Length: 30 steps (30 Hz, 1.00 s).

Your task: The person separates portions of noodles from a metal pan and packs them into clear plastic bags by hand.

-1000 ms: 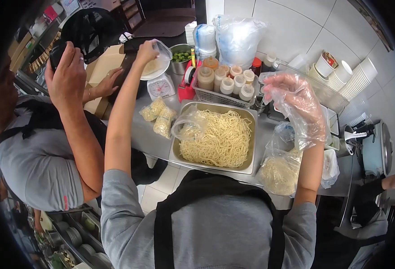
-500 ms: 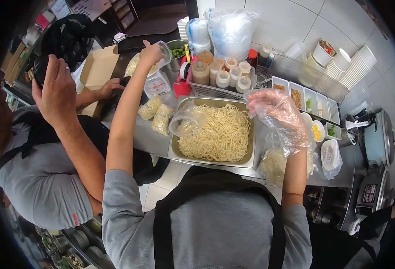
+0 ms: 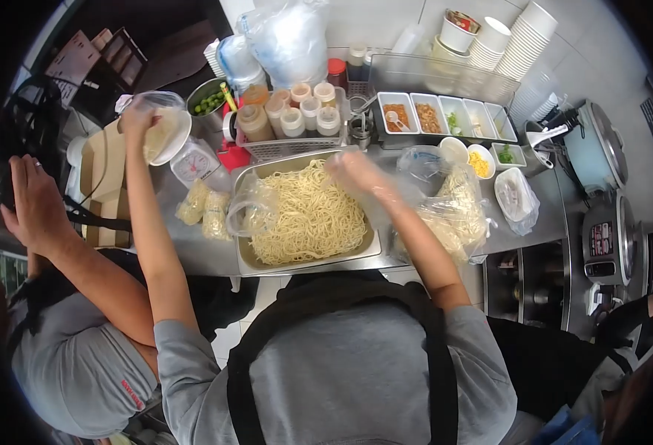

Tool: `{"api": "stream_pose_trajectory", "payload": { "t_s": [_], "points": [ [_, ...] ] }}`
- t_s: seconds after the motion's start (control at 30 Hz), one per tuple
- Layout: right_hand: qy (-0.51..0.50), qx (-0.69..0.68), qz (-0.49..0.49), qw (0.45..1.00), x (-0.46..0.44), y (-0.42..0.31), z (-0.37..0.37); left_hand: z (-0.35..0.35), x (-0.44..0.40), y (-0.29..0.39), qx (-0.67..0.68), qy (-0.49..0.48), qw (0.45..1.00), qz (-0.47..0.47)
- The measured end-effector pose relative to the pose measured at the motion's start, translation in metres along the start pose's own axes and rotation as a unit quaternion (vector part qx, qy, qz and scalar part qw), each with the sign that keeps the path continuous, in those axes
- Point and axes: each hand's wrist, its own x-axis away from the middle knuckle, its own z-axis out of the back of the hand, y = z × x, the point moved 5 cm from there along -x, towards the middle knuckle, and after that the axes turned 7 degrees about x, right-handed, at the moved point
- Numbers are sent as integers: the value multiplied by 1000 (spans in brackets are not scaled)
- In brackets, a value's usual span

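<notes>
My left hand (image 3: 139, 120), bare and closed, grips a clear plastic bag (image 3: 162, 99) at the rim of a white bowl (image 3: 179, 145). Pale contents show in the bowl, which is at the kitchen scale (image 3: 195, 165); whether it rests on the scale is unclear. Over the right side of a steel tray (image 3: 375, 243) of cooked noodles (image 3: 308, 222) is my right hand (image 3: 356, 175), in a clear plastic glove. Motion smears its fingers. A crumpled clear bag (image 3: 253, 206) lies at the tray's left edge. Two small filled bags (image 3: 206, 211) sit between scale and tray.
A co-worker's hand (image 3: 35, 194) is raised at the left, near a cardboard box (image 3: 105, 174). Behind the tray stands a basket of sauce bottles (image 3: 289, 148). Topping containers (image 3: 445, 115) and large noodle bags (image 3: 453, 215) are to the right.
My right hand has swung from beside the tray to over the noodles. My left hand stays by the bowl with the bag. The view has shifted, and the co-worker's raised hand is lower.
</notes>
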Motion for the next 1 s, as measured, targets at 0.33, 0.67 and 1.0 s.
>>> {"api": "stream_pose_trajectory", "payload": {
  "t_s": [0.33,0.67,1.0],
  "points": [
    [-28,322,-2,946,5,-57,-22,60,5,42,380,-109,917,-56],
    [-7,156,144,977,8,-159,59,16,118,152,419,-294,850,-123],
    [-38,-178,27,983,-32,-204,107,-9,172,179,434,-271,859,-2]
  ]
}}
